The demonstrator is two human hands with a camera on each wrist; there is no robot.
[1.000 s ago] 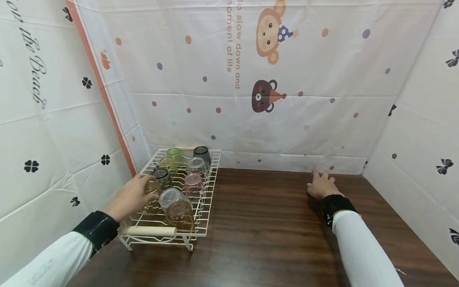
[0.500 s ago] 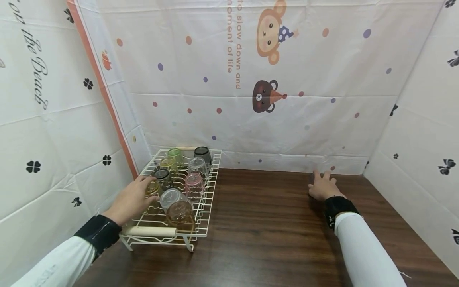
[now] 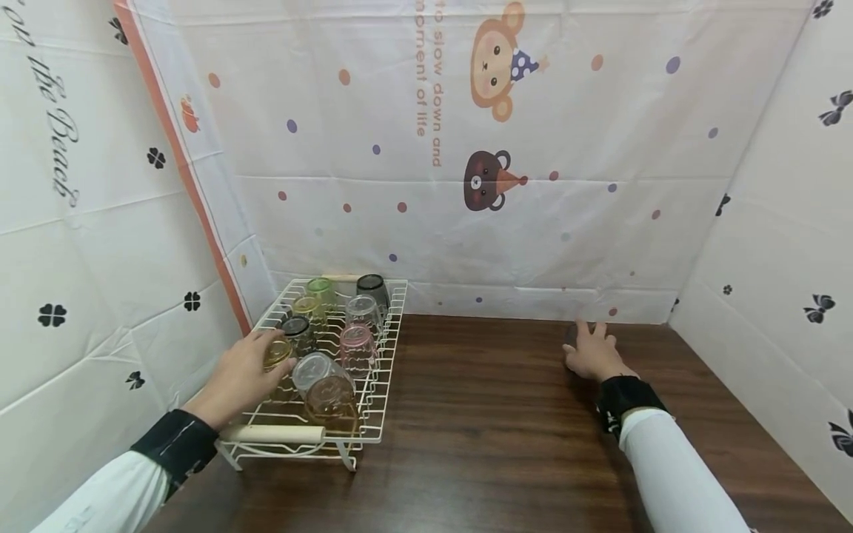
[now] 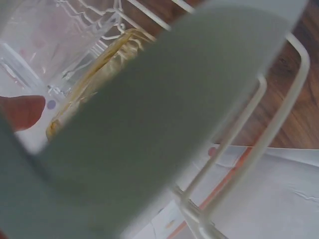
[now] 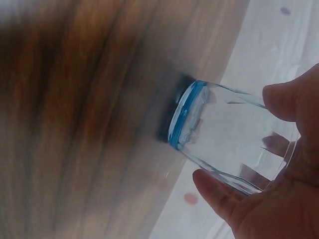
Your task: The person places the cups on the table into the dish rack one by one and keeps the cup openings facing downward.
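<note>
My left hand (image 3: 241, 376) is at the near left corner of a white wire dish rack (image 3: 383, 392), thumb and fingers around an amber drinking glass (image 3: 277, 352). In the left wrist view a blurred grey-green shape hides most of this grip, and only the thumb (image 4: 24, 112) shows at the left. Far off at the right, by the back wall, my right hand (image 3: 593, 354) grips a clear drinking glass (image 5: 234, 132) with a blue-tinted rim or base. Thumb and fingers lie on opposite sides of it, and its blue end is close to the wooden table.
On the rack beside my left hand are a large clear glass (image 3: 316, 370), a brown-tinted one (image 3: 333, 407), a pink one (image 3: 358, 348) and a dark one (image 3: 298, 334). Several more stand behind. Printed sheets (image 3: 333, 229) wall in the brown wooden table (image 3: 480, 414).
The head view shifts a little. Both hands keep their places, the left on the amber glass at the rack and the right near the back wall.
</note>
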